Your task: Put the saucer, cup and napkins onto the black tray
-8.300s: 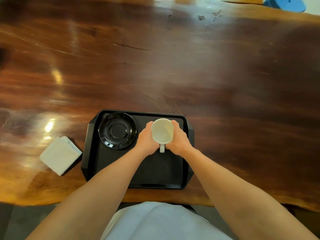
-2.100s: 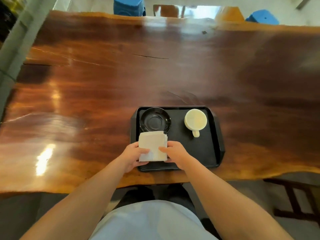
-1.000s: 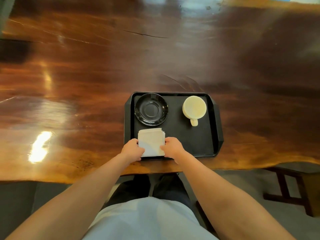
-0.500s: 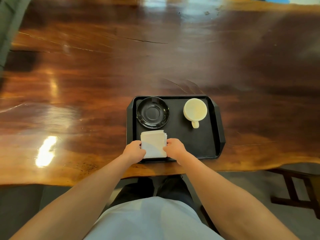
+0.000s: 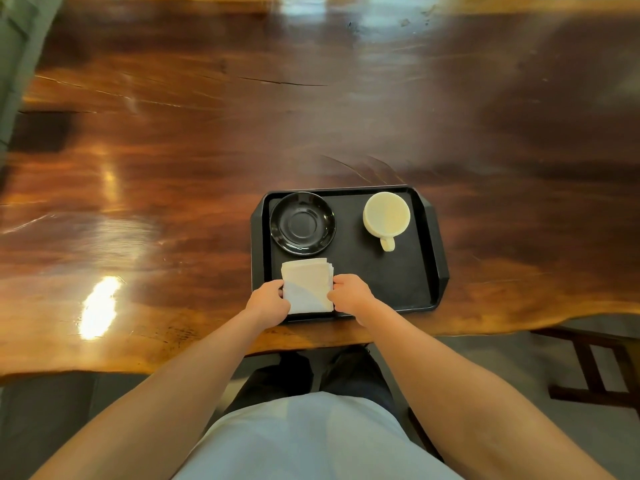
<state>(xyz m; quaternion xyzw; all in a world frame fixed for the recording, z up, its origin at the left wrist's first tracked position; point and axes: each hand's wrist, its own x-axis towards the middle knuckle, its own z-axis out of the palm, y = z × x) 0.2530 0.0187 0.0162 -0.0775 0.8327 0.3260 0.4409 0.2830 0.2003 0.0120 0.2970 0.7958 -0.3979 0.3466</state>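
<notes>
The black tray (image 5: 408,292) lies near the front edge of the wooden table. A black saucer (image 5: 302,223) sits in its far left corner. A cream cup (image 5: 386,214) stands upright in the far right part, handle pointing toward me. A stack of white napkins (image 5: 307,285) rests on the tray's near left corner. My left hand (image 5: 266,301) grips the stack's left side and my right hand (image 5: 349,293) grips its right side.
The glossy brown wooden table (image 5: 173,168) spreads wide around the tray, with its wavy front edge just below my hands. A dark wooden stool or bench frame (image 5: 595,368) stands on the floor at the right.
The napkin stack stays between my two hands on the tray's near left corner. Only the camera has shifted slightly; saucer and cup have not moved.
</notes>
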